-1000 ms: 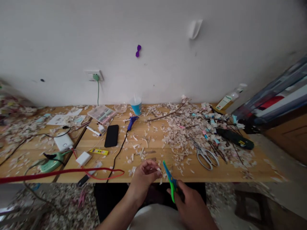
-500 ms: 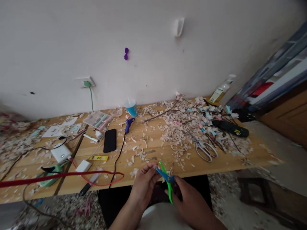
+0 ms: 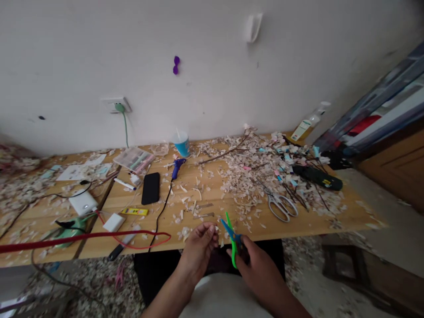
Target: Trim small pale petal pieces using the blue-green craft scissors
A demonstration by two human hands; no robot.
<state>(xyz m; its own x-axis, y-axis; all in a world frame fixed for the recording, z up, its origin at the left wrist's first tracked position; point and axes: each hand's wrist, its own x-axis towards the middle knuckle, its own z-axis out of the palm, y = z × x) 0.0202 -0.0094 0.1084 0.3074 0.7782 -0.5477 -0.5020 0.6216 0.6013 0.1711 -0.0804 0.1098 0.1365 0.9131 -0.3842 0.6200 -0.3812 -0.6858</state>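
Note:
My right hand [image 3: 256,265] grips a pair of green and blue scissors [image 3: 233,238], its fingers in the handles and the blades parted and pointing away from me. To its left, my left hand [image 3: 198,245] has thumb and fingers pinched on a small pale petal-like scrap [image 3: 216,229]. A small gap lies between this scrap and the blue blade. Both hands are just over the table's front edge. Pale scraps lie on the wooden table [image 3: 212,190] beyond them, and grey-handled scissors [image 3: 282,207] rest to the right.
A glue gun [image 3: 179,168], a black phone [image 3: 151,188] and a blue cup [image 3: 181,145] stand left of centre. Branches [image 3: 228,153] lie among heaped petals [image 3: 247,172] at right, near a dark green tool [image 3: 318,177] and bottle [image 3: 308,122]. A red cord [image 3: 82,237] crosses the left foreground.
The scissors have moved slightly right, away from my left fingers, and a gap now shows between blade and scrap. My view has shifted a little, so the table sits higher in the picture.

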